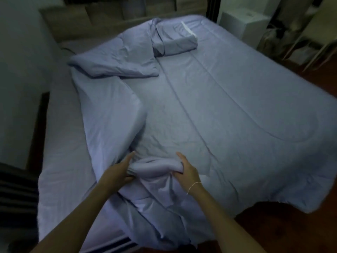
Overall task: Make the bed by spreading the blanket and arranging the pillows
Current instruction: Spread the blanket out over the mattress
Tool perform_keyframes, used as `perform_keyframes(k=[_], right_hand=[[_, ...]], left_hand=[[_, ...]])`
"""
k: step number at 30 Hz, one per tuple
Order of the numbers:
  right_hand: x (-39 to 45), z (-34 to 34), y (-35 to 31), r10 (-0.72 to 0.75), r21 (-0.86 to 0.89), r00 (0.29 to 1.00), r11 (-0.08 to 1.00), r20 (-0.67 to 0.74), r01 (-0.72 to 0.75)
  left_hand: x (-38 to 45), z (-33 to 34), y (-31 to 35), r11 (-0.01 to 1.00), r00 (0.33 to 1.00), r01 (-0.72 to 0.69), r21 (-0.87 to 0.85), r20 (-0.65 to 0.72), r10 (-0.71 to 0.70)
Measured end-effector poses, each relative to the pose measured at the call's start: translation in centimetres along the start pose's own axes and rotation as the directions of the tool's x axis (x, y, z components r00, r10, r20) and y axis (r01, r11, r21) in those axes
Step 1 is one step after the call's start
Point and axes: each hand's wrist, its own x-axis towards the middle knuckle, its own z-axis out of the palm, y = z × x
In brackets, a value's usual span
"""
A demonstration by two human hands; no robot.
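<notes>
— Head view, with the bed [60, 161] as landmark: how far along?

— Roughly halfway, at a guess. Lavender blanket [237, 110] spread flat over the right side of the bed, draping past the foot edge. Left strip folded back on itself, leaving bare sheet along the left side of the bed.

— And the hands?

— Left hand [119, 170] and right hand [187, 169] both closed on one bunched fold of blanket near the foot of the bed, just left of centre, the roll of cloth held between them.

— Pillows?

— Flat pillow [116, 57] lying askew at the head of the bed, left of centre; rolled bolster [175, 40] touching it on its right. Neither squared to the headboard [109, 21].

— Left to do, then?

— Probably unfolding the left strip across the bare sheet, smoothing creases, then straightening both pillows.
</notes>
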Motion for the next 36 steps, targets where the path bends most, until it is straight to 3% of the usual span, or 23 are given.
perform_keyframes(k=[7,11,14,20,25,29,31,36], right_hand=[[-12.5,9.5,-4.0,-0.059,-0.168,0.996,0.983,0.068,0.069],[-18.0,15.9,-4.4,-0.055,-0.265,0.981,0.959,0.185,0.104],[-21.2,19.8,-4.9,0.01,-0.369,0.93,0.919,0.367,0.136],[-26.9,24.1,-2.0,0.105,-0.466,0.88,0.873,0.463,0.142],[-29.4,24.8,0.1,0.239,-0.494,0.868,0.869,0.435,0.008],[-29.4,24.1,0.2,0.255,-0.468,0.886,0.882,0.387,-0.049],[-29.3,23.7,0.1,0.258,-0.468,0.898,0.881,0.356,-0.068],[-29.1,22.8,-0.4,0.264,-0.482,0.909,0.873,0.324,-0.082]], left_hand=[[-17.8,-2.2,-3.4,0.989,0.98,0.146,0.0,0.14,-0.144],[-27.0,-2.6,-5.2,0.949,0.904,0.314,0.016,0.3,-0.304],[-33.1,-1.5,-6.8,0.932,0.87,0.363,0.002,0.358,-0.339],[-41.1,2.6,-10.7,0.929,0.872,0.355,-0.102,0.394,-0.29],[-42.5,3.7,-8.7,0.941,0.718,0.305,0.146,0.614,-0.328],[-43.1,3.8,-8.5,0.894,0.586,0.222,0.388,0.68,-0.441],[-43.4,3.5,-9.1,0.865,0.58,0.257,0.43,0.648,-0.494],[-42.9,2.2,-9.9,0.845,0.673,0.364,0.391,0.517,-0.529]])
